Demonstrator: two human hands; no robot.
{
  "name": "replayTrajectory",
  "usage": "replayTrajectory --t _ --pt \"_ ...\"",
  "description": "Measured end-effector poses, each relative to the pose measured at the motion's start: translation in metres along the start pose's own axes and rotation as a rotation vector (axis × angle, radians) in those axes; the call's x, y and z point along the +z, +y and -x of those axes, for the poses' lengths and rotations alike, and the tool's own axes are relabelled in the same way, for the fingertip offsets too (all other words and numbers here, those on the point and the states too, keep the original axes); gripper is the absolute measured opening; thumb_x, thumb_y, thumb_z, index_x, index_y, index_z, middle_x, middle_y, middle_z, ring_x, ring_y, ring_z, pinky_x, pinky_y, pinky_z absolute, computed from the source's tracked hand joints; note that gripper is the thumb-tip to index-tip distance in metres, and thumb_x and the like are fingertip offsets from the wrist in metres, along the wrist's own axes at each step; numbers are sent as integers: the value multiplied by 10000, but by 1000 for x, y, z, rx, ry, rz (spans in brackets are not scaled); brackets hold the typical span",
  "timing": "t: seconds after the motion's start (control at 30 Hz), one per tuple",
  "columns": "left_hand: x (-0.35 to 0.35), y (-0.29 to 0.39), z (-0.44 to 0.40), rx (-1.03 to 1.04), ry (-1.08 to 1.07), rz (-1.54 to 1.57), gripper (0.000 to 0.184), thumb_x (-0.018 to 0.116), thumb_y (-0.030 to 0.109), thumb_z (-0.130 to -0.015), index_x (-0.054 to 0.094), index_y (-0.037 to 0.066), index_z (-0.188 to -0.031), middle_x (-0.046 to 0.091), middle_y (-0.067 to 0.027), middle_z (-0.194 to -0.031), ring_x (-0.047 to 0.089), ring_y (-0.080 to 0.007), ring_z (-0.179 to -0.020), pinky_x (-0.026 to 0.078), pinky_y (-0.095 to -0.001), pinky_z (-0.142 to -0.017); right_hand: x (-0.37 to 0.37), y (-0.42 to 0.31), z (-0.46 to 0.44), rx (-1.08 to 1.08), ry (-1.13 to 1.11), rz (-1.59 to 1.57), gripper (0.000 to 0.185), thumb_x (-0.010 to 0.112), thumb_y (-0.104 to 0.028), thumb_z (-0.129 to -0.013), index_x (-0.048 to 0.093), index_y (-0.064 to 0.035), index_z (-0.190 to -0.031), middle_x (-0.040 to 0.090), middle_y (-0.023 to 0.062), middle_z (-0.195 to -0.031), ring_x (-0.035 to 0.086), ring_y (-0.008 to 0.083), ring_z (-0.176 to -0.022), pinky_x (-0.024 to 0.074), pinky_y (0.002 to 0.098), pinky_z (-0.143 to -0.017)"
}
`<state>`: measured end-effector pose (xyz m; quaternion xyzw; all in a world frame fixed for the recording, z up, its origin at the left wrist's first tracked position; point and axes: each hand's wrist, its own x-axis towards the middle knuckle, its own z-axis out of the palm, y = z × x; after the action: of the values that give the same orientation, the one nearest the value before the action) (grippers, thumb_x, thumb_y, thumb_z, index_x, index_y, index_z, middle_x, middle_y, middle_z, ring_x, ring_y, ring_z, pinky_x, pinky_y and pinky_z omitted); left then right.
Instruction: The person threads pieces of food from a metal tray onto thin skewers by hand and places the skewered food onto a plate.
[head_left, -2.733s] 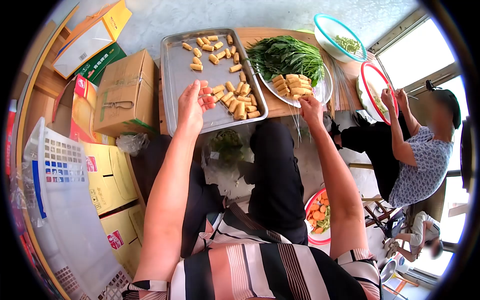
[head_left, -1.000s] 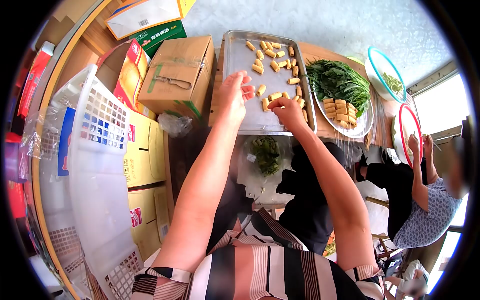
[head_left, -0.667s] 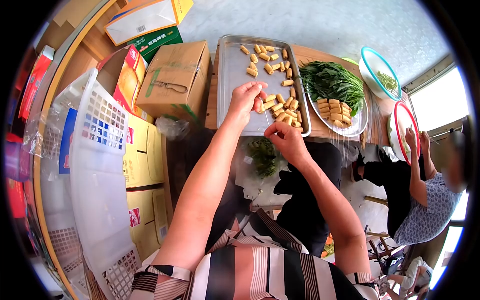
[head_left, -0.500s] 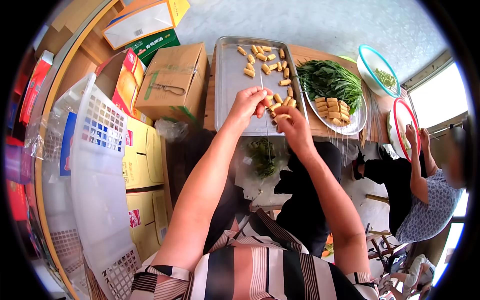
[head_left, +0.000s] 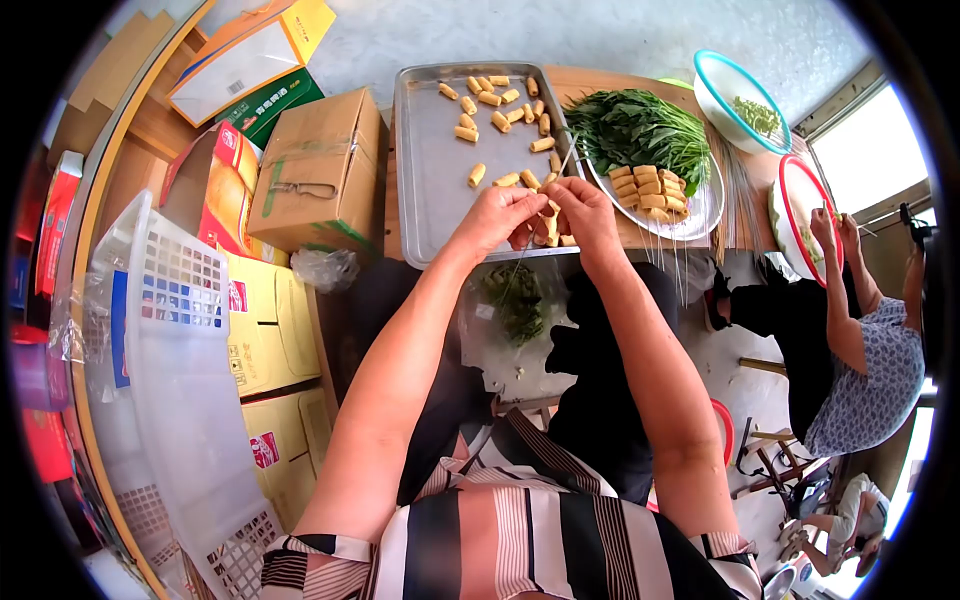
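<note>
Over the near right part of a metal tray, both my hands meet with fingertips close together. My left hand is closed in a pinch on a thin skewer, which slants up to the right past the fingers. My right hand is closed around a small tan roll, like rolled bean curd, at the skewer; the fingers hide most of it. Just under the hands lie more tan rolls. Several others are scattered over the tray's far and right parts.
Right of the tray, a white plate holds leafy greens and skewered rolls. Loose skewers lie beside it. Beyond are a teal-rimmed bowl and another person at a red-rimmed bowl. Cartons and a white basket stand left.
My hands have come together; the skewer, upright before, now leans to the right. My right hand has moved up beside my left. The view has shifted slightly.
</note>
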<state>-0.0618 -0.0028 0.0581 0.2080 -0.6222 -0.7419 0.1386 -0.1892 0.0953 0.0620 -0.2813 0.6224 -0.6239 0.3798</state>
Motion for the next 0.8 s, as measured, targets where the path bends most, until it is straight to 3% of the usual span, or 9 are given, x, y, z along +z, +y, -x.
replayTrajectory --t 0.03,0.1,0.17,0.23,0.27,0.43,0.53,0.77,0.8 --pt "0 -3 -4 -5 -2 -1 224 540 219 -910 654 36 -852 620 -22 -659 498 -53 -480 390 -194 -447 -1 -2 1 -26 39 -9 169 556 -167 -892 619 -13 -859 578 6 -666 413 40 -493 327 196 -451" --pt "-3 -20 -14 86 247 -498 214 576 232 -879 661 42 -831 621 -14 -652 520 -63 -500 415 -228 -469 -8 -22 8 -117 142 -118 158 474 -152 -928 562 -22 -908 602 76 -622 412 57 -419 303 189 -391" --pt "-2 -33 -19 96 288 -616 187 590 215 -847 661 42 -835 635 -44 -699 569 -128 -562 454 -282 -543 -20 -25 9 -131 182 -203 166 470 -158 -933 565 -22 -924 571 70 -579 390 62 -399 282 196 -370" --pt "3 -41 -22 306 303 -853 183 583 207 -838 658 40 -848 641 -94 -773 603 -213 -647 469 -323 -621 -28 -26 9 -143 209 -329 172 467 -165 -941 571 -28 -933 477 16 -533 362 64 -396 267 201 -360" --pt "8 -39 -23 238 264 -884 172 579 189 -822 658 39 -855 621 -123 -839 600 -274 -788 468 -354 -701 -32 -26 9 -117 216 -388 181 459 -168 -949 569 -26 -968 462 10 -552 349 66 -415 265 202 -379" --pt "28 -59 -45 318 147 -1093 152 582 160 -789 653 60 -879 592 -104 -909 560 -266 -932 457 -377 -778 -40 -25 9 -29 227 -516 202 447 -146 -953 555 -9 -1055 475 11 -613 372 70 -468 295 197 -423" --pt "41 -77 -71 474 -48 -1203 146 571 196 -809 681 153 -895 572 -58 -981 529 -273 -1005 428 -406 -854 -43 -22 8 -34 158 -520 208 459 -111 -937 549 14 -1076 508 17 -649 424 77 -499 341 191 -456" --pt "47 -82 -78 561 -73 -1562 150 543 192 -803 691 212 -814 535 -24 -876 537 -237 -925 404 -407 -807 -41 -21 8 15 144 -516 183 468 -122 -924 573 -12 -1025 523 23 -628 407 79 -458 335 202 -434" --pt "46 -77 -76 385 -113 -1564 158 535 165 -799 688 198 -814 556 -36 -919 541 -232 -967 404 -412 -828 -40 -22 8 20 143 -516 180 474 -129 -922 578 -15 -1014 523 20 -620 403 77 -451 326 204 -427"
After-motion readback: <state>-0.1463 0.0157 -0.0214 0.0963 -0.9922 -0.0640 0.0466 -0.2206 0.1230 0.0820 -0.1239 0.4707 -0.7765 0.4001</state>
